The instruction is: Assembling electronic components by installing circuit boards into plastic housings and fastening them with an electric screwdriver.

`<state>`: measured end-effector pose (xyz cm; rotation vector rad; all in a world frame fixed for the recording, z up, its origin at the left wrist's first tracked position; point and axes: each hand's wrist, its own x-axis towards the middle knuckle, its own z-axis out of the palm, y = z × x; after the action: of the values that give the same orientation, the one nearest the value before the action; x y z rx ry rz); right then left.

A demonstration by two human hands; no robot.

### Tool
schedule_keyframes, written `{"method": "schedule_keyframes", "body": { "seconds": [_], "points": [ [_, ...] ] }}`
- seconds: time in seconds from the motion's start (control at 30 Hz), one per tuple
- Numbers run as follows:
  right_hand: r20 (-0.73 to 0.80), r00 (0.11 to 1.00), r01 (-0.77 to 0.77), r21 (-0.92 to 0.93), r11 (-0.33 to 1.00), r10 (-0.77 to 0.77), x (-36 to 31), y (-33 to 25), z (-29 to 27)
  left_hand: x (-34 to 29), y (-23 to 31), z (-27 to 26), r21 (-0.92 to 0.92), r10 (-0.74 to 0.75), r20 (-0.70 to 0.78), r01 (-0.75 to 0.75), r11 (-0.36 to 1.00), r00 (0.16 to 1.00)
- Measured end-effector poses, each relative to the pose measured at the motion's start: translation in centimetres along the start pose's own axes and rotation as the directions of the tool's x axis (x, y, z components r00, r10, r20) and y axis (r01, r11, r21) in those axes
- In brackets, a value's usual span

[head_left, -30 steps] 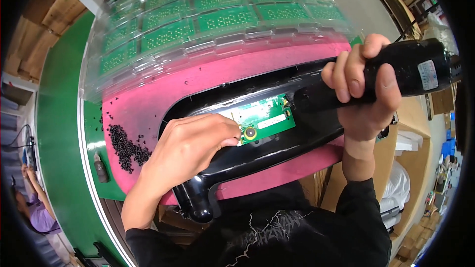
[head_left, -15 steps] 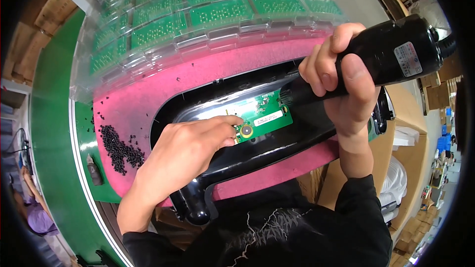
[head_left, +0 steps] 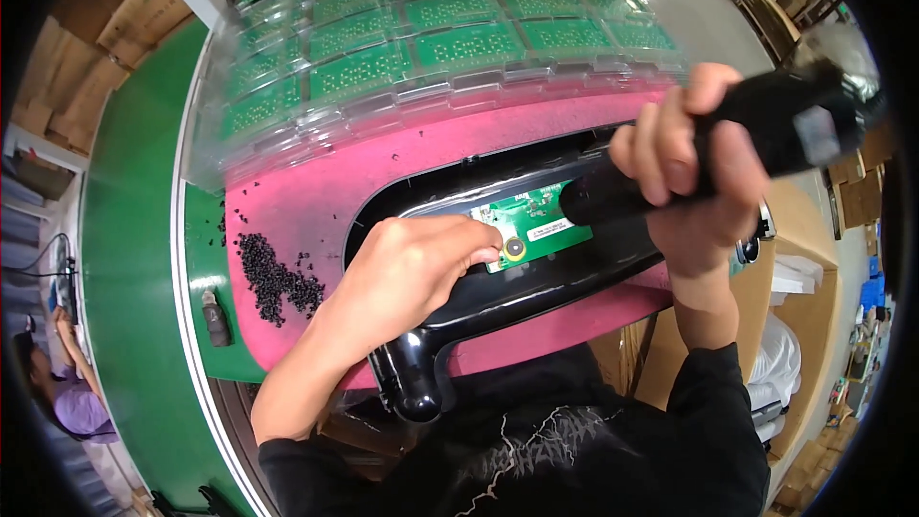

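A green circuit board [head_left: 542, 232] with a white label and a round part lies inside a long black plastic housing [head_left: 536, 292]. The fingers of my left hand [head_left: 407, 263] are bent together at the board's left end, holding it; their tips are partly hidden. My right hand [head_left: 694, 172] is wrapped round a thick black electric screwdriver [head_left: 795, 124], blurred by motion. Its front end points down and left at the board's right end, and its tip cannot be made out. The housing rests on a pink mat [head_left: 546, 349].
Clear plastic trays of green circuit boards [head_left: 459, 43] stand behind the mat. A pile of small black screws [head_left: 273, 278] lies at the mat's left, with a small dark bottle [head_left: 216, 319] beside it. An open cardboard box [head_left: 790, 215] is at right. Another person [head_left: 81, 407] sits far left.
The whole view has shifted, so the scene sits further right and slightly lower. My left fingers have drawn back to the board's left edge. The screwdriver is still at its right end.
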<state>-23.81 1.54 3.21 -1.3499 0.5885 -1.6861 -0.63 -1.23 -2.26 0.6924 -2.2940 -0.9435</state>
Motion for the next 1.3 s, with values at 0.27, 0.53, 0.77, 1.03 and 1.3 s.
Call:
{"method": "schedule_keyframes", "body": {
  "seconds": [0.27, 0.53, 0.77, 1.03, 1.3],
  "points": [
    [0.303, 0.952, 0.002, 0.095, 0.995, -0.031, 0.3, -2.8, 2.4, 0.1, 0.4, -0.7, -0.048, 0.124, -0.131, -0.131, 0.990, 0.984],
    [0.279, 0.960, 0.015, 0.070, 0.997, -0.034, 0.1, -1.9, 3.0, -0.1, -0.2, -0.5, 0.064, 0.212, -0.165, -0.204, 0.977, 0.963],
    [0.310, 0.950, 0.004, 0.077, 0.997, -0.028, 0.5, -1.5, 2.8, -0.1, -0.1, -0.6, 0.133, 0.211, -0.185, -0.188, 0.973, 0.960],
    [0.219, 0.976, -0.019, 0.028, 0.999, 0.013, 0.2, -1.1, 3.4, 0.2, -0.2, -0.4, 0.167, 0.207, -0.205, -0.174, 0.971, 0.957],
    [0.251, 0.965, -0.064, -0.053, 0.997, 0.076, 0.8, 1.4, 2.3, 0.0, -0.1, -0.3, 0.117, 0.083, -0.321, -0.048, 0.992, 0.943]
  ]
}}
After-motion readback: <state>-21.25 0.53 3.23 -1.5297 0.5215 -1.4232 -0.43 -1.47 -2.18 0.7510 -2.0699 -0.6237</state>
